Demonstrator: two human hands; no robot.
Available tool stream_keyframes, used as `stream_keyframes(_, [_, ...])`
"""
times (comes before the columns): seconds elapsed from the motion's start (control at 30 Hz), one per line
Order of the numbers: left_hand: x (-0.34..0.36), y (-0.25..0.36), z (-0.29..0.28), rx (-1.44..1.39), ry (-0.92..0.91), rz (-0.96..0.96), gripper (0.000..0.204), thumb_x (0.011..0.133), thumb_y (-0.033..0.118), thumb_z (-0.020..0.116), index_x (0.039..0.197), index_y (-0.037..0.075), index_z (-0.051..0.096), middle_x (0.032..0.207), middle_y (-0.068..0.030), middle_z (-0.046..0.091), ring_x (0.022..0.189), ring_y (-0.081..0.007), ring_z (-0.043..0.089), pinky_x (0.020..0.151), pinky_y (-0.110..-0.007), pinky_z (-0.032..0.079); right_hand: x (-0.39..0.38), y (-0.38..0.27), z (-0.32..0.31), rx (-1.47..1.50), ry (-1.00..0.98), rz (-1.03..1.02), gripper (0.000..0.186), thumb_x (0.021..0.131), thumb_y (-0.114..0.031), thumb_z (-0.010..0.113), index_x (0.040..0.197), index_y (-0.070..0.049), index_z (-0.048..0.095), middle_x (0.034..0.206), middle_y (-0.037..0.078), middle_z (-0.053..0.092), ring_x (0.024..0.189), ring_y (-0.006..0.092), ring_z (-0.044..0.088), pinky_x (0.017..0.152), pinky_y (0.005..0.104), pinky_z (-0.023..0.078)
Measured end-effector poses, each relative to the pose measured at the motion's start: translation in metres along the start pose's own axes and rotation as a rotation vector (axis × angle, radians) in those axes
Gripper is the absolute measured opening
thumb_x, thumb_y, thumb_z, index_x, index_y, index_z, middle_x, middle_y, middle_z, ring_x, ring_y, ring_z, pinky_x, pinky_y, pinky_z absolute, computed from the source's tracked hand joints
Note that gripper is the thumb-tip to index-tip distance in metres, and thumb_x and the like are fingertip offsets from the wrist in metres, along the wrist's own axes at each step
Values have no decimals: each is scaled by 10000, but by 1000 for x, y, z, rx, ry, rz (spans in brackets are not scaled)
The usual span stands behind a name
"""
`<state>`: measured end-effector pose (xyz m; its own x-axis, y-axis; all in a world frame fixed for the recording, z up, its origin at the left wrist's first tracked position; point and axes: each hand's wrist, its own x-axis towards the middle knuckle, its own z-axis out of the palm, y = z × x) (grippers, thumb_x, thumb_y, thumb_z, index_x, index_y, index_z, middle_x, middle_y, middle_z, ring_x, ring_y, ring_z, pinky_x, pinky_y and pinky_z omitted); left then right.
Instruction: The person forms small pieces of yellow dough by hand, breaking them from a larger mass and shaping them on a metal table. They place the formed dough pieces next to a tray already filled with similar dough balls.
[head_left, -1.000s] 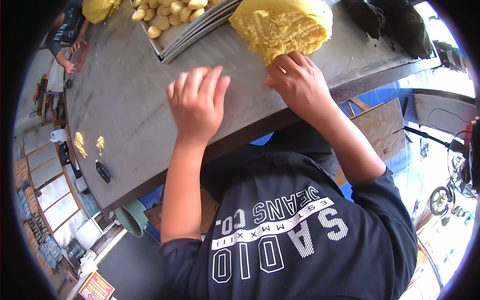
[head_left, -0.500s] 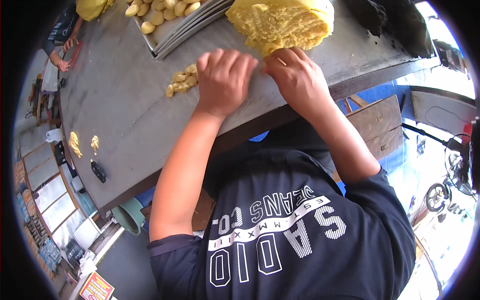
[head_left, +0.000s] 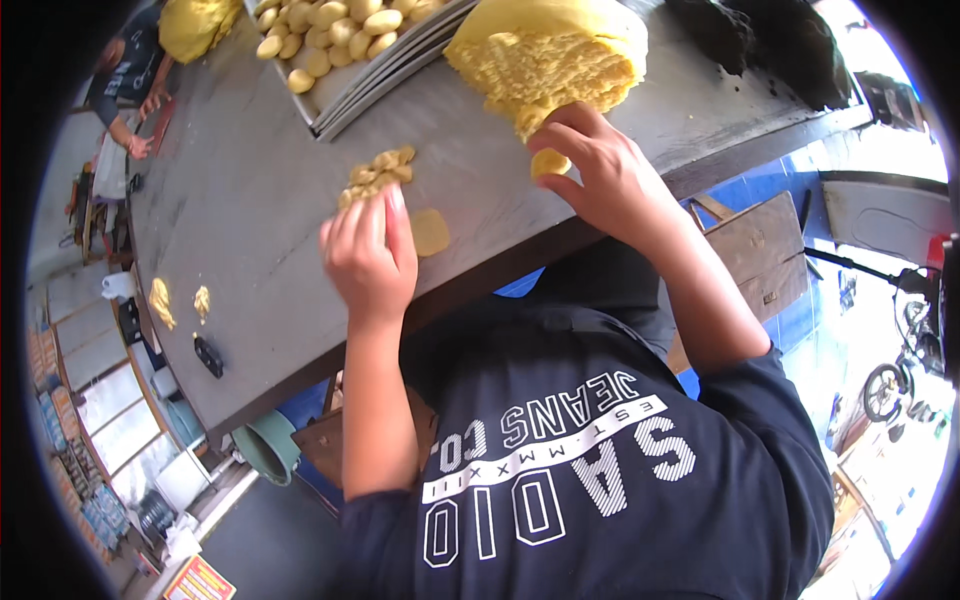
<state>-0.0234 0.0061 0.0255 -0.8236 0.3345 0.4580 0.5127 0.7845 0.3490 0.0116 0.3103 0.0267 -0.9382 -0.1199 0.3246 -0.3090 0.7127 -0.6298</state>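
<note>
My left hand [head_left: 370,250] is at the near edge of a small pile of pale yellow pieces [head_left: 378,172]. Its fingers are curled together against the thumb, and what they pinch, if anything, is hidden. Just right of it a thin, flat round of dough [head_left: 431,232] lies on the table. My right hand [head_left: 605,175] is closed on a small lump of yellow dough [head_left: 550,163] between thumb and fingers. Directly beyond this hand sits a big mound of yellow dough [head_left: 560,60], its near face torn and rough.
Stacked metal trays [head_left: 385,85] hold several smooth dough balls [head_left: 340,35]. Dark bundles [head_left: 790,45] lie at the far right of the grey table [head_left: 270,250]. Dough scraps [head_left: 161,302] and a small black object [head_left: 208,356] are at left. A co-worker [head_left: 130,75] stands far left, near another yellow mass [head_left: 198,25].
My left hand has moved left and nearer to me, beside the pile. The flat dough round now shows on the table. My right hand has turned, showing the dough lump in its fingers.
</note>
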Motion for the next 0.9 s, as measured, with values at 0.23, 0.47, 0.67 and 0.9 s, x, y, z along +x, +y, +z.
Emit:
stream_keyframes(0.23, [-48, 7, 7, 39, 42, -144, 142, 1001, 182, 864, 1091, 74, 856, 1060, -73, 748, 970, -317, 727, 921, -451, 528, -24, -19, 6, -76, -25, -14, 196, 963, -86, 775, 1152, -70, 823, 1187, 114, 779, 1172, 340, 705, 1038, 471, 593])
stream_keyframes(0.47, [-49, 11, 10, -38, 7, -187, 191, 1040, 170, 839, 1157, 29, 783, 1146, -113, 748, 1005, -328, 723, 986, -468, 541, -43, 106, -126, -472, 173, 346, 249, 975, -134, 841, 1216, -85, 879, 1243, 137, 840, 1111, 361, 810, 1005, 462, 641])
stream_keyframes(0.67, [-48, 13, 18, -395, 5, -286, 121, 1145, 99, 694, 1199, -9, 686, 1221, -136, 772, 1061, -278, 748, 1008, -449, 578, -44, 91, -72, -287, 182, 96, 335, 925, -104, 905, 1257, -76, 865, 1248, 124, 827, 1106, 336, 799, 954, 428, 654])
stream_keyframes(0.9, [-42, 16, 11, -1287, 109, -811, 254, 1205, 116, 613, 1422, -11, 651, 1340, -225, 762, 1258, -286, 753, 1114, -422, 616, -14, 23, -30, -177, -100, -214, 204, 874, -32, 816, 1067, -91, 845, 1255, 77, 805, 1168, 304, 747, 1015, 430, 627])
